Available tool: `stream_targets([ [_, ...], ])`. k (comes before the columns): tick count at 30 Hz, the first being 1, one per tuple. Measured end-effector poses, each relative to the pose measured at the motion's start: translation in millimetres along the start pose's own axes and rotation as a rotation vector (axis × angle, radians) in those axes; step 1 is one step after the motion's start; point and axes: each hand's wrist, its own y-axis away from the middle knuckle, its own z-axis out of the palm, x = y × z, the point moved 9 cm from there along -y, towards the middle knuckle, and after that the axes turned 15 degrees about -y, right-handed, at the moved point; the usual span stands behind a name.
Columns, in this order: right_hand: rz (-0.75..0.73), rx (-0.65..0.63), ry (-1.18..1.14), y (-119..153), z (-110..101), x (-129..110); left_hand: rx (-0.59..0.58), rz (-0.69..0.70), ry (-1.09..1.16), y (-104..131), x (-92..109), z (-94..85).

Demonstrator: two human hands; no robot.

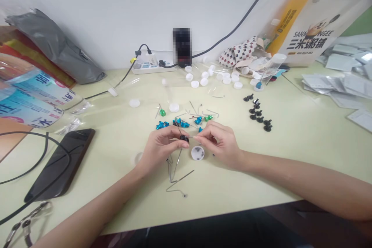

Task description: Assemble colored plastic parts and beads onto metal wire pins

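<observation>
Black fitting (184, 138) sits just below the centre of the head view, pinched between the thumb and fingers of the left hand (161, 144). The right hand (222, 144) comes in from the right side of the frame, its thumb and index finger pressed together on a thin metal piece (190, 136) whose far end meets the fitting; whether it goes into a hole there cannot be made out. A white cap (198, 153) holding small dark bits (198, 150) lies just under the right fingertips, and below the left hand, at lower centre, are bent metal rods (171, 181). Blue fittings (162, 124) and green fittings (208, 117) are scattered above the hands, with a group of black pieces (260, 119) at right of centre. The likeliest trouble seems to be the thin piece slipping off line, since the fitting is small and both grips rest on very little surface. A dropped hand could well tip the cap, as it lies so close, and spill bits that would be hard to find among the clutter. The rods beneath might also snag a finger or each other, and too hard a sideways push could twist the fitting out of the left pinch.
</observation>
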Motion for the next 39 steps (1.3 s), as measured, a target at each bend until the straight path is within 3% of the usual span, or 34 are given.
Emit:
stream_targets([
  [7, 0.021, -0.020, -0.036, -0.5, 1.6, 2.2, 0.015, 0.097, -0.081, 1.6, 6.6, -2.1],
  [13, 0.060, -0.023, -0.049, -1.4, 1.2, 6.3, 0.018, 0.083, -0.208, 3.6, 5.9, -3.5],
  [23, 0.124, -0.035, -0.086, -2.8, 2.9, 10.2, -0.006, 0.111, -0.220, 3.9, 8.5, -2.0],
  [31, 0.318, -0.079, -0.216, 1.1, 7.4, 32.9, -0.002, 0.137, -0.337, 5.9, 10.6, 0.3],
  [35, 0.388, -0.112, -0.270, 3.8, 12.5, 39.5, -0.037, 0.109, -0.402, 6.3, 8.9, 3.4],
  [39, 0.331, -0.120, -0.226, 1.6, 12.7, 32.6, -0.066, 0.041, -0.317, 4.6, 4.8, 5.0],
])
